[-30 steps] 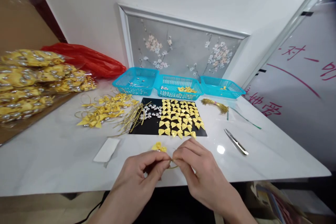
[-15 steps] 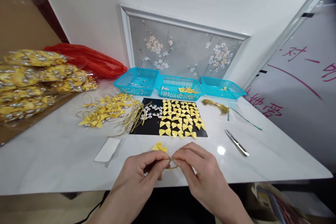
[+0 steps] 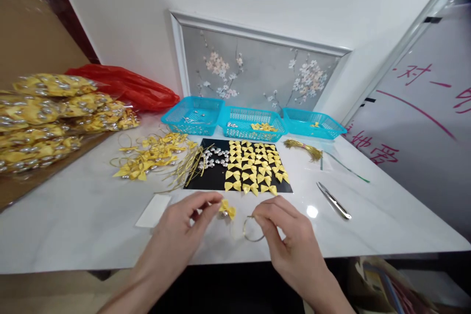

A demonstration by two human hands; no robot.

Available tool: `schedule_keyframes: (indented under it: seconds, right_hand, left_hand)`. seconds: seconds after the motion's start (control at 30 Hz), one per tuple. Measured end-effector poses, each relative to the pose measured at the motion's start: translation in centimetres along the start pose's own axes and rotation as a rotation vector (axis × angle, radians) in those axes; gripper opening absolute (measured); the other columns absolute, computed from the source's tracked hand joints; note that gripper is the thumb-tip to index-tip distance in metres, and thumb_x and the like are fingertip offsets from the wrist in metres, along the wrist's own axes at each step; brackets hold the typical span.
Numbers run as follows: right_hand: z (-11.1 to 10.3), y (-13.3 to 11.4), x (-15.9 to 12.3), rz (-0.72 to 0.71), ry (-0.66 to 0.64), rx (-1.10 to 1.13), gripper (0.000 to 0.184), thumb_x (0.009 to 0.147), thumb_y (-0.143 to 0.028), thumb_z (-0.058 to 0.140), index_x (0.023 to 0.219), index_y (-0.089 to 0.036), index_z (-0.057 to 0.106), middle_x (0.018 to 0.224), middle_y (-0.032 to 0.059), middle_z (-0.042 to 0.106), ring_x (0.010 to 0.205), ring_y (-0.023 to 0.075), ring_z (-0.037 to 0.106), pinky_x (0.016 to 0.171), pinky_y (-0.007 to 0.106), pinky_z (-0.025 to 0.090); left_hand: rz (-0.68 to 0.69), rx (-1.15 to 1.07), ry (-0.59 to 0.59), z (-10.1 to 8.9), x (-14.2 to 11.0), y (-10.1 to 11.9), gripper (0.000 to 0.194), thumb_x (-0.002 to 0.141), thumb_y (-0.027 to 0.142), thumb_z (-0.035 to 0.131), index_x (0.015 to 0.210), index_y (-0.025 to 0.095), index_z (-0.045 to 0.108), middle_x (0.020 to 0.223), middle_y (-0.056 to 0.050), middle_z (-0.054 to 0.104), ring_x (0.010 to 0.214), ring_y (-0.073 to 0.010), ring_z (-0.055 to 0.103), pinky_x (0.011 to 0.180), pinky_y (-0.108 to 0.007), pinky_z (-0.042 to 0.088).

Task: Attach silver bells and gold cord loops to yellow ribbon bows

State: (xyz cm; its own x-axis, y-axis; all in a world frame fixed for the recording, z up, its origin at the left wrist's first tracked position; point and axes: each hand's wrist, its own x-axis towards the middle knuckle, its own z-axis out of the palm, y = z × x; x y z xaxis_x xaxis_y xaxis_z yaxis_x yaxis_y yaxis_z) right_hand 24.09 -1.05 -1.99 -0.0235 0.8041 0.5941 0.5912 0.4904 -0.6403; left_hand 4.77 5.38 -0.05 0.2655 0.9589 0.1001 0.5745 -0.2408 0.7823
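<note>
My left hand (image 3: 193, 218) pinches the left edge of a yellow ribbon bow (image 3: 228, 210) between thumb and forefinger. A silver bell-like bead shows under the bow. My right hand (image 3: 289, 233) is closed at the fingertips on a thin gold cord (image 3: 253, 240), bent into a loop that hangs to the left of the fingers. Past the hands, yellow bows (image 3: 250, 176) lie in rows on a black board (image 3: 213, 179). Silver beads (image 3: 215, 157) and loose gold cords (image 3: 189, 167) rest on the board's left part.
Finished-looking bows with cord loops (image 3: 150, 157) are heaped at left, near bagged bows (image 3: 40, 127). Blue baskets (image 3: 253, 130) line the back. A cord bundle (image 3: 303, 147) and metal snips (image 3: 334, 201) lie right; a white card (image 3: 152, 211) lies left.
My hands have moved apart. The left has let go of the cord and reached forward to the bow; the right has kept the looped cord and shifted slightly right.
</note>
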Motion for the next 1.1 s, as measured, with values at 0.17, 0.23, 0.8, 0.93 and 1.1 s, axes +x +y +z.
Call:
schedule_keyframes:
  seconds: [0.17, 0.23, 0.8, 0.93, 1.1]
  right_hand:
    - [0.1, 0.6, -0.5, 0.134, 0.043, 0.110, 0.021, 0.096, -0.017, 0.049, 0.078, -0.020, 0.058, 0.073, 0.0001, 0.058, 0.065, 0.0132, 0.052, 0.059, 0.023, 0.042]
    - [0.4, 0.7, -0.7, 0.164, 0.027, 0.133, 0.020, 0.096, -0.018, 0.049, 0.079, -0.020, 0.059, 0.072, -0.0005, 0.058, 0.064, 0.0128, 0.052, 0.058, 0.022, 0.042]
    - [2.8, -0.5, -1.0, 0.172, 0.065, 0.157, 0.019, 0.094, -0.011, 0.046, 0.086, -0.021, 0.061, 0.085, 0.0020, 0.064, 0.082, 0.0165, 0.058, 0.074, 0.027, 0.047]
    - [2.8, -1.4, -0.5, 0.136, 0.062, 0.117, 0.023, 0.095, -0.009, 0.045, 0.085, -0.021, 0.062, 0.083, 0.0015, 0.064, 0.079, 0.0161, 0.058, 0.071, 0.027, 0.046]
    - [2.4, -1.8, -0.3, 0.121, 0.062, 0.123, 0.022, 0.094, -0.007, 0.046, 0.087, -0.020, 0.062, 0.081, 0.0000, 0.060, 0.072, 0.0128, 0.058, 0.066, 0.023, 0.045]
  left_hand:
    - [0.085, 0.247, -0.023, -0.1, 1.6, -0.5, 0.027, 0.088, 0.029, 0.052, 0.100, 0.019, 0.074, 0.111, -0.011, 0.071, 0.097, -0.0301, 0.066, 0.083, -0.036, 0.046]
    - [0.098, 0.253, -0.055, 0.5, 2.0, -0.3, 0.027, 0.089, 0.027, 0.051, 0.099, 0.019, 0.074, 0.107, -0.010, 0.071, 0.097, -0.0295, 0.066, 0.085, -0.037, 0.044]
    - [0.093, -0.075, -0.082, 2.4, 0.9, -0.3, 0.025, 0.093, 0.041, 0.045, 0.081, 0.022, 0.057, 0.070, 0.003, 0.060, 0.064, -0.0172, 0.059, 0.059, -0.027, 0.047]
    - [0.090, -0.210, -0.081, 2.4, -0.3, 0.2, 0.023, 0.093, 0.040, 0.047, 0.085, 0.022, 0.060, 0.073, 0.003, 0.064, 0.063, -0.0146, 0.061, 0.062, -0.025, 0.051]
    - [0.100, -0.426, -0.076, 2.1, -0.9, 0.8, 0.013, 0.088, 0.031, 0.058, 0.082, 0.022, 0.064, 0.073, 0.002, 0.067, 0.067, -0.0133, 0.062, 0.064, -0.022, 0.052]
